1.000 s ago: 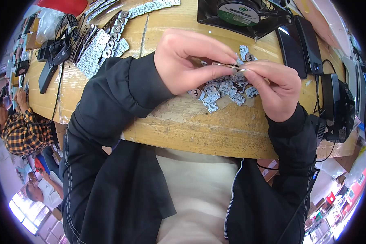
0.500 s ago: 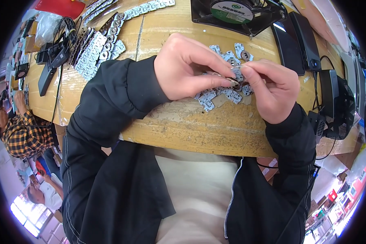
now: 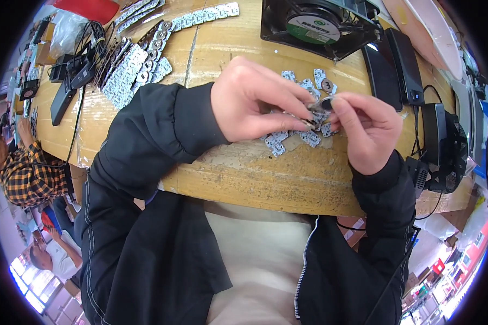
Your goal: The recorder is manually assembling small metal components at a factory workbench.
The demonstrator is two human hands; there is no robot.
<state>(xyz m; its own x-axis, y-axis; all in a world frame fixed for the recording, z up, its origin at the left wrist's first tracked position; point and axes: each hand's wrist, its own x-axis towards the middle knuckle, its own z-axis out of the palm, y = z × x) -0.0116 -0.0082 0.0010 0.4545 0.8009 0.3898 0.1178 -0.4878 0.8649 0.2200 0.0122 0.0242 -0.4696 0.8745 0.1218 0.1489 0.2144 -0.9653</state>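
Observation:
Both my hands meet over a loose pile of small white circuit boards (image 3: 276, 147) on the table. My left hand (image 3: 255, 103) is closed in a pinch, thumb against fingers, on a small dark-edged piece (image 3: 308, 123) mostly hidden by the fingertips. My right hand (image 3: 370, 127) pinches a small round dark disc (image 3: 326, 103) with a clear, shiny rim. The disc is just right of the left fingertips; whether the two pieces touch, I cannot tell. A round metallic part sits on one board (image 3: 327, 85) beyond the hands.
A black fan (image 3: 325, 27) stands at the far edge. Right of it lie black flat devices (image 3: 404, 65) and a smaller fan (image 3: 453, 143) with cables. Strips of joined circuit boards (image 3: 127, 70) and a black power strip (image 3: 65, 103) lie left. Two people are at far left.
The round disc has come into view at my right fingertips, tilted up. The whole scene sits slightly lower in the picture. Both hands stay over the pile.

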